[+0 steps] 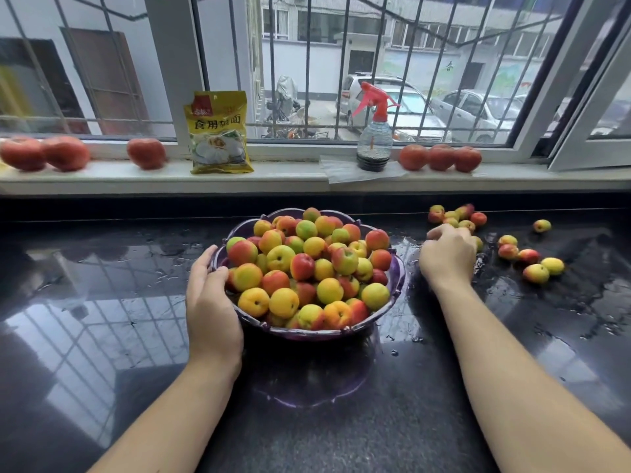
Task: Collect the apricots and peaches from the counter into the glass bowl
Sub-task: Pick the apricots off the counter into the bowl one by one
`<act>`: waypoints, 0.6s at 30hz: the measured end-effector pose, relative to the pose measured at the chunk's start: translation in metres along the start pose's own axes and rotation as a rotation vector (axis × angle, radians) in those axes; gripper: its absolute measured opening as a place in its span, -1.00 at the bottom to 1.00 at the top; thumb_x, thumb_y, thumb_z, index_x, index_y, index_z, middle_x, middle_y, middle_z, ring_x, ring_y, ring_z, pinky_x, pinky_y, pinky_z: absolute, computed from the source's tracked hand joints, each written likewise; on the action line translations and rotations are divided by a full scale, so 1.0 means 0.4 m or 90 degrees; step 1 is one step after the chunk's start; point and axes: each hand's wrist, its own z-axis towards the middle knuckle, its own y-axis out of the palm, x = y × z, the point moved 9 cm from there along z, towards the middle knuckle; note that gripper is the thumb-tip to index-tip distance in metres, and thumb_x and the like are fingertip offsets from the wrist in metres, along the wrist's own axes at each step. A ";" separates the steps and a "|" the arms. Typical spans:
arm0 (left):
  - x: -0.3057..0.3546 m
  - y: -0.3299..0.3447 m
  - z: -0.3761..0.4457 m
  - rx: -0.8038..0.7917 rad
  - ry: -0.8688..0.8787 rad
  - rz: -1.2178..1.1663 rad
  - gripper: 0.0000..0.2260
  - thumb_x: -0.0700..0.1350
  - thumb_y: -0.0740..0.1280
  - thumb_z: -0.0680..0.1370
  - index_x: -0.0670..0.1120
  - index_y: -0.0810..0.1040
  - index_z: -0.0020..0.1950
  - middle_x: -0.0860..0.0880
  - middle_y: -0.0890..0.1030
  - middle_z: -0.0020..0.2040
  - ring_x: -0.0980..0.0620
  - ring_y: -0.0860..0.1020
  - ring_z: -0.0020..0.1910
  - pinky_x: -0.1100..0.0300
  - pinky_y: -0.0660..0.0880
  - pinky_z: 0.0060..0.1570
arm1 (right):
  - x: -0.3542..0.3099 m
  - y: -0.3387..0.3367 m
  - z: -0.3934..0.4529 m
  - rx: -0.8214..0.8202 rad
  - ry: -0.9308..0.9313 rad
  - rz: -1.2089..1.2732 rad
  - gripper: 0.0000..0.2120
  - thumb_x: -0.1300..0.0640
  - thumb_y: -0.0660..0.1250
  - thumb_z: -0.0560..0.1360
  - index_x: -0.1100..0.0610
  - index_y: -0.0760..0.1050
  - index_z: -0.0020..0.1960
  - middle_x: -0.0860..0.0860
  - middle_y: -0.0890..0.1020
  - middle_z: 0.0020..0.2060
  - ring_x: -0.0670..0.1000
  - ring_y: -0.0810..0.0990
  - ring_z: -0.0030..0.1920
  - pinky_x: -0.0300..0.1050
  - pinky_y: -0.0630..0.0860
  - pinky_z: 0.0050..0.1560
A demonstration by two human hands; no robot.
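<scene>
One legible marking found. The yellow packet (219, 133), standing on the far windowsill left of centre, carries large dark characters reading 食用碱面 across its front. A red corner logo above them is too small to read. A green mark on the far street wall is unclear.

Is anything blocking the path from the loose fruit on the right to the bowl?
Nothing visible: only bare wet black counter lies between the right hand, among the loose small apricots, and the purple glass bowl, already heaped.

Right hand (448, 256) fingertips hidden behind knuckles; grip unclear. Leftmost peach (21, 153) edge-cropped.
</scene>
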 end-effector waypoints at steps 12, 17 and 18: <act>-0.005 0.000 0.007 -0.010 0.013 0.010 -0.68 -0.04 0.20 0.64 0.19 0.53 0.36 0.09 0.62 0.27 0.02 0.61 0.29 -0.15 0.56 0.36 | 0.025 -0.021 0.022 0.070 -0.016 -0.115 -0.61 0.24 0.25 0.49 0.22 0.50 0.32 0.24 0.35 0.33 0.32 0.30 0.32 0.10 0.26 0.41; -0.005 -0.006 0.007 0.005 0.014 0.008 -0.64 -0.04 0.22 0.59 0.18 0.55 0.36 0.08 0.64 0.26 0.03 0.62 0.28 -0.16 0.56 0.36 | 0.068 0.025 0.031 -0.061 0.026 -0.179 -0.61 0.22 0.27 0.54 0.17 0.52 0.36 0.26 0.41 0.37 0.33 0.35 0.35 0.06 0.32 0.38; -0.005 -0.005 0.007 0.005 0.015 0.010 -0.66 -0.06 0.21 0.63 0.17 0.54 0.37 0.08 0.64 0.26 0.03 0.62 0.27 -0.16 0.57 0.35 | 0.066 0.027 0.034 -0.068 0.019 -0.183 -0.64 0.22 0.29 0.54 0.17 0.56 0.32 0.27 0.48 0.31 0.33 0.40 0.31 0.04 0.35 0.34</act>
